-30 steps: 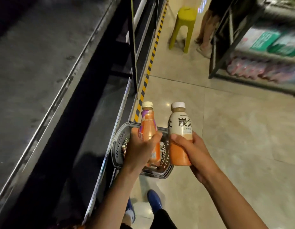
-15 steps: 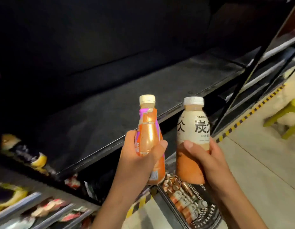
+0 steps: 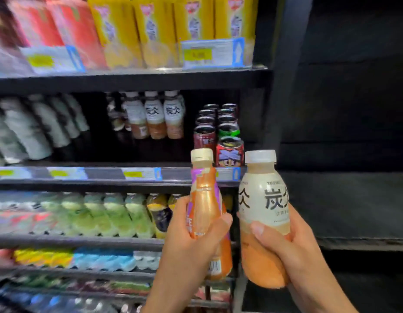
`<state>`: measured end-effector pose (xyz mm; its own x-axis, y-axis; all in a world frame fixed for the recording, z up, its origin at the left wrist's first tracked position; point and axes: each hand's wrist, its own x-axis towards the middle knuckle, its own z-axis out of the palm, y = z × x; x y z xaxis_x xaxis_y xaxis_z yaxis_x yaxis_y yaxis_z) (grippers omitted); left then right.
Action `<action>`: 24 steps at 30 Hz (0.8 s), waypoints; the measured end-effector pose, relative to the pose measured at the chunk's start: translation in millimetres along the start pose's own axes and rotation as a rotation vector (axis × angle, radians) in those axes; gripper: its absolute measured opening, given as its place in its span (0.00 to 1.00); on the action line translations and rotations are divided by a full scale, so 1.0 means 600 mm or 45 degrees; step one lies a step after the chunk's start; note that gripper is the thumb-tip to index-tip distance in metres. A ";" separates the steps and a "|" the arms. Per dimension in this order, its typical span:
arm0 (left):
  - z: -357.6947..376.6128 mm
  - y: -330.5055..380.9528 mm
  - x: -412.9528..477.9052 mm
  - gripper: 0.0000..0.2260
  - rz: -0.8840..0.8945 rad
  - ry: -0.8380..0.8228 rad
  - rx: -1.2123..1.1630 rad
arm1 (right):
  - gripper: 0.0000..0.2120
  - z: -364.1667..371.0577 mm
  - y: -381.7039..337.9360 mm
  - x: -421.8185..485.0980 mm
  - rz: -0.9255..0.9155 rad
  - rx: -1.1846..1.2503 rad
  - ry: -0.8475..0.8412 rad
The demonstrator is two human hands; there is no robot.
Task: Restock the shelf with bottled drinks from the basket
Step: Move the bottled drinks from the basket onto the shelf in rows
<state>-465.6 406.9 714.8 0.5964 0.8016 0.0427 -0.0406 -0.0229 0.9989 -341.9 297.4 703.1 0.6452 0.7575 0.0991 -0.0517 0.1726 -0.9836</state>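
Note:
My left hand [image 3: 191, 242] grips a slim orange bottle [image 3: 206, 199] with a purple stripe and cream cap, held upright. Beside it my right hand [image 3: 293, 247] holds a wider bottle [image 3: 262, 199] with a white label, black characters, an orange lower half and a white cap. Both bottles are raised in front of the stocked shelf unit [image 3: 137, 177]. On its middle shelf stand matching white-label bottles [image 3: 155, 116], further back and to the left. The basket is out of view.
Dark cans [image 3: 218, 132] stand at the right end of the middle shelf, just behind the orange bottle's cap. Yellow cartons [image 3: 173, 30] fill the top shelf, green bottles [image 3: 110, 215] the lower one. To the right is a dark, bare shelf bay [image 3: 354, 199].
The view has swung up from the floor and basket to the stocked shelves. Both hands have kept their bottles and lifted them to shelf height.

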 end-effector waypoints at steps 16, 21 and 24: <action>-0.416 0.045 0.203 0.22 -0.006 -0.021 0.046 | 0.21 0.428 0.018 0.155 0.034 -0.115 0.025; -0.456 0.054 0.366 0.29 -0.114 -0.136 0.191 | 0.15 0.473 -0.001 0.253 0.115 -0.302 0.146; -0.452 0.060 0.422 0.14 -0.155 -0.116 0.113 | 0.21 0.489 -0.005 0.309 0.191 -0.287 0.166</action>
<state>-533.4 771.0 756.5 0.6628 0.7444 -0.0809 0.1046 0.0149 0.9944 -445.7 622.0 768.6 0.7364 0.6743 -0.0556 0.0076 -0.0905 -0.9959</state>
